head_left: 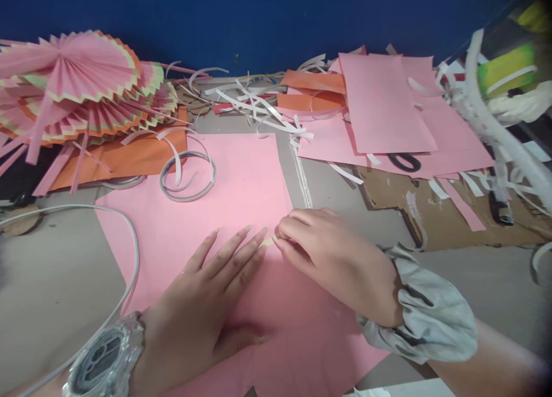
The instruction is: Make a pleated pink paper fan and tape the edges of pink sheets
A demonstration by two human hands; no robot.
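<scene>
A large pink paper sheet (224, 196) lies flat in front of me. My left hand (207, 293) rests palm down on it with fingers spread, a clear-strapped watch (103, 357) on the wrist. My right hand (328, 253), with a grey scrunchie (422, 311) at the wrist, pinches a small pale strip (267, 242) at the sheet's right edge, just beside my left fingertips.
Pleated pink paper fans (77, 92) are stacked at the back left over orange paper (133, 155). A tape ring (187, 176) lies on the pink sheet. Pink sheets (383, 104), white paper strips (259, 107) and black scissors (405, 162) lie at the back right. A white cable (129, 242) curves at the left.
</scene>
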